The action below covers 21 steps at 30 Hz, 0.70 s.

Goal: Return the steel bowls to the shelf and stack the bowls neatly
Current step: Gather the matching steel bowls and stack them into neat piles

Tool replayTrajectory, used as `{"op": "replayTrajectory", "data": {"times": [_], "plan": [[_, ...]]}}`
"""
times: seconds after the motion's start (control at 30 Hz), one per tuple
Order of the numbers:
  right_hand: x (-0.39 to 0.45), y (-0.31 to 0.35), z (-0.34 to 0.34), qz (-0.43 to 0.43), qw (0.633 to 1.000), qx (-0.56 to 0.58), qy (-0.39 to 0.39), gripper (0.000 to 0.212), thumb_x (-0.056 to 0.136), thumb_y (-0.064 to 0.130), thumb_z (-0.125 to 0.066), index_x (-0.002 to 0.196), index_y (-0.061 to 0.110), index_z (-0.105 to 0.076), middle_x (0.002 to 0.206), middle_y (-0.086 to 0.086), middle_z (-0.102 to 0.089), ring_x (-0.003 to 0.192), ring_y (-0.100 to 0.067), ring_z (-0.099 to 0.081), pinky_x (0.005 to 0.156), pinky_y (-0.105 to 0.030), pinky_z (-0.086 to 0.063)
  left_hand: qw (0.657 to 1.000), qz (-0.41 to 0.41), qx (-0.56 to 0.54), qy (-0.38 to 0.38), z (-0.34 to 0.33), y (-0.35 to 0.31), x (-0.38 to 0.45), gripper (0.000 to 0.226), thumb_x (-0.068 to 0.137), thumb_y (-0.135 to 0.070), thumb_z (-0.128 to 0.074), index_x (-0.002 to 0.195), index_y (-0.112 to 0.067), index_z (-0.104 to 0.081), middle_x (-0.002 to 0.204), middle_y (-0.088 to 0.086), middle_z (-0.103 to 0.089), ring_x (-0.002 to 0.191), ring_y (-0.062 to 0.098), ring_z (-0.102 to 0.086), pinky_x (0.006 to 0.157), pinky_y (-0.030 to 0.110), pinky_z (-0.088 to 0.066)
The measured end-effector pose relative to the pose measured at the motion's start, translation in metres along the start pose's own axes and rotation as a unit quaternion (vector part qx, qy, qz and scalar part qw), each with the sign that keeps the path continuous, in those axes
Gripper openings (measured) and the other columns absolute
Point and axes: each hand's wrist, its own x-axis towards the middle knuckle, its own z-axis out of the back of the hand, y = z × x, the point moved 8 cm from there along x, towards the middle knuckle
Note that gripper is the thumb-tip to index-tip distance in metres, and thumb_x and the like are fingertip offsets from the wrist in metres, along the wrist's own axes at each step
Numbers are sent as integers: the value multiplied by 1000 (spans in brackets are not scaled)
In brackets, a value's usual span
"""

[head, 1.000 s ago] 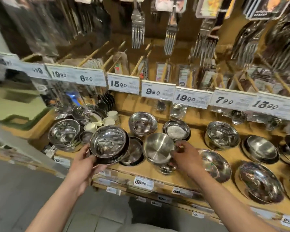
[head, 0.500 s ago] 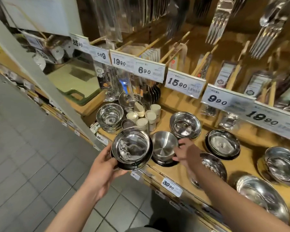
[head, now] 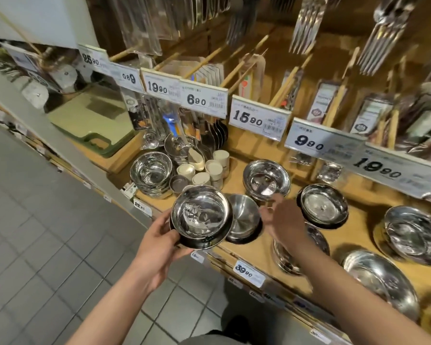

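Since a moment ago the right hand (head: 283,221) has let go of the matte bowl (head: 243,217), now resting on the shelf (head: 256,250); its fingers hover loosely spread just above the rim. The left hand (head: 157,247) grips the shiny bowl (head: 200,216) from below, off the shelf's front edge. Steel looks light, rigid and slick, so the rim is probably the best hold.

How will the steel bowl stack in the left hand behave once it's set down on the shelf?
The held bowl stack looks polished and mirror-like, so it is probably slippery; the left hand cups it from below. Its rounded base may let it rock or slide on the wooden shelf. It seems rigid and likely clatters if bumped.
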Motion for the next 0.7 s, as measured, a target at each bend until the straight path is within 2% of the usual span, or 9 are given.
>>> {"op": "replayTrajectory", "data": {"times": [0.07, 0.1, 0.17, 0.23, 0.33, 0.43, 0.53, 0.6, 0.7], "plan": [[-6, -19, 32, -24, 999, 4, -31, 34, 97, 22, -59, 129, 12, -63, 113, -8, -69, 95, -25, -63, 73, -25, -37, 1000, 2, -1, 12, -6, -1, 5, 58, 97, 14, -46, 137, -27, -57, 126, 9, -71, 102, 35, -74, 71, 42, -64], [-11, -33, 50, -40, 998, -5, -51, 32, 95, 21, -60, 126, 13, -66, 113, -8, -70, 102, -27, -64, 75, -27, -36, 1000, 4, -2, 19, -10, -2, 6, 59, 97, 14, -45, 138, -27, -56, 127, 9, -71, 101, 35, -74, 70, 40, -64], [-26, -66, 75, -89, 993, -35, -62, 25, 93, 21, -64, 115, 12, -71, 101, -10, -72, 97, -30, -66, 71, -30, -37, 1000, 8, -3, 30, -18, -1, 10, 60, 98, 14, -44, 139, -28, -56, 127, 10, -70, 100, 36, -75, 67, 40, -65], [-41, -92, 78, -123, 991, -53, -26, 15, 92, 23, -67, 103, 16, -73, 96, -10, -73, 94, -32, -68, 68, -31, -39, 999, 12, -3, 38, -28, 0, 13, 59, 98, 14, -44, 134, -29, -59, 124, 10, -72, 99, 36, -75, 67, 42, -65], [-58, -115, 67, -146, 987, -70, -10, 26, 91, 31, -69, 115, 21, -71, 106, -5, -75, 99, -28, -69, 69, -27, -39, 998, 23, 4, 50, -46, 8, 18, 56, 97, 14, -44, 126, -30, -62, 119, 9, -74, 98, 33, -75, 65, 39, -65], [-68, -124, 57, -148, 984, -92, -25, 46, 89, 35, -72, 131, 19, -63, 106, -5, -75, 85, -22, -66, 62, -24, -39, 997, 37, 16, 65, -60, 18, 19, 56, 98, 14, -45, 135, -26, -58, 117, 13, -75, 97, 33, -76, 65, 38, -64], [-73, -130, 48, -160, 983, -90, -13, 36, 90, 34, -70, 123, 17, -68, 92, -2, -75, 72, -15, -61, 55, -22, -36, 996, 40, 36, 77, -68, 26, 17, 61, 97, 15, -45, 143, -25, -52, 123, 13, -72, 100, 32, -75, 69, 41, -65], [-73, -133, 43, -162, 985, -56, -15, 25, 92, 26, -67, 113, 12, -71, 75, 4, -67, 60, -6, -55, 46, -14, -33, 995, 43, 41, 82, -72, 29, 16, 64, 97, 15, -45, 146, -27, -50, 129, 14, -69, 100, 31, -75, 69, 41, -65], [-73, -131, 41, -160, 986, -31, -28, 21, 93, 16, -64, 110, 6, -71, 85, -4, -72, 63, -11, -57, 54, -18, -39, 994, 43, 40, 93, -76, 31, 11, 65, 97, 14, -45, 146, -28, -50, 134, 13, -65, 101, 32, -75, 67, 39, -65]]}}
